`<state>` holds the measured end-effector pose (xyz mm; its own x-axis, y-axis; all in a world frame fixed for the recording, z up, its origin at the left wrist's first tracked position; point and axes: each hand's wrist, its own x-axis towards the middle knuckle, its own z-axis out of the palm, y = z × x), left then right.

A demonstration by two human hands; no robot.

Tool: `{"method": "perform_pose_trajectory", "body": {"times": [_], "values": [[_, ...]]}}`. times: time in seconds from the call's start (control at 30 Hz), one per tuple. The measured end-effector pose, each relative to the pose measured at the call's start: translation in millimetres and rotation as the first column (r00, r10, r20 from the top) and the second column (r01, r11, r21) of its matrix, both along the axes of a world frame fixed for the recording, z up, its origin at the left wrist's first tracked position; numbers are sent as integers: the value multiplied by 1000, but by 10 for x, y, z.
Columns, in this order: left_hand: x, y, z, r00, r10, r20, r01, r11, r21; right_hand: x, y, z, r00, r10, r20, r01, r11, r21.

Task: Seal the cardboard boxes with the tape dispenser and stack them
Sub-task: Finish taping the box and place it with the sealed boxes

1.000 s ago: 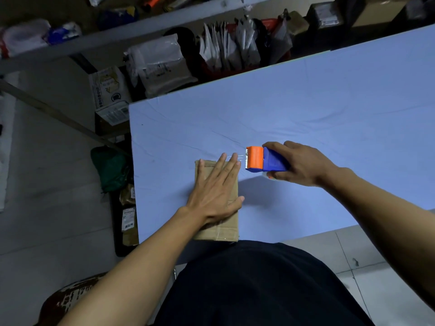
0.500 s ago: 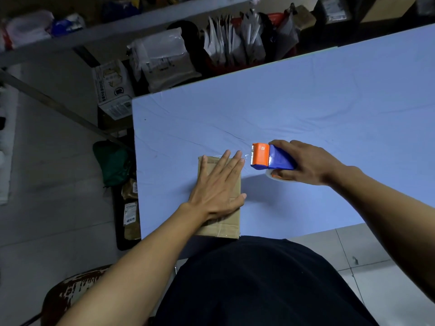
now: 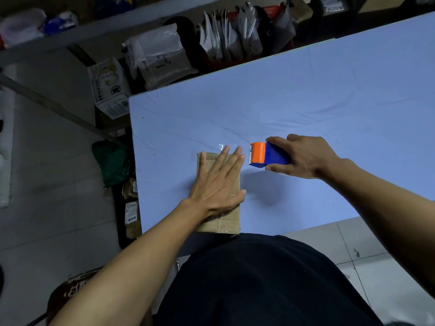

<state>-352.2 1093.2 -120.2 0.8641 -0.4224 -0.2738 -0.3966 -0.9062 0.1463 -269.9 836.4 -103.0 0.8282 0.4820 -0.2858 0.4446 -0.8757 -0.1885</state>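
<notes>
box [image 3: 226, 222]: matt brown cardboard, glossy tape strip
tape dispenser [image 3: 268, 155]: smooth orange and blue plastic
table [image 3: 329, 102]: matt, creased blue cover

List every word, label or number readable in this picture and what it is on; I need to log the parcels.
White label on the brown parcel on the floor left of the table: printed characters, too blurred to read.
White carton by the shelf: barcode and print, too small to read.
Grey mailer bag: shipping label, illegible.
Cardboard box under the left hand: no text visible.
Tape dispenser in the right hand: none visible.
</notes>
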Motion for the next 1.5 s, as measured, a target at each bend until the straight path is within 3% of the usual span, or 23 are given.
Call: {"method": "perform_pose_trajectory", "body": {"times": [0.3, 0.83, 1.5], "values": [[12, -11, -44, 1000, 13, -1, -13, 1000, 3, 106, 520, 287, 984, 114, 134, -89, 979, -183], [5, -95, 26, 997, 71, -30, -72, 997, -34, 224, 1071, 549, 995, 81, 49, -54, 908, -414], [-24, -74, -66, 993, 82, 80, -76, 994, -78, 263, 1243, 740, 994, -43, -97, -9, 874, -486]]}}
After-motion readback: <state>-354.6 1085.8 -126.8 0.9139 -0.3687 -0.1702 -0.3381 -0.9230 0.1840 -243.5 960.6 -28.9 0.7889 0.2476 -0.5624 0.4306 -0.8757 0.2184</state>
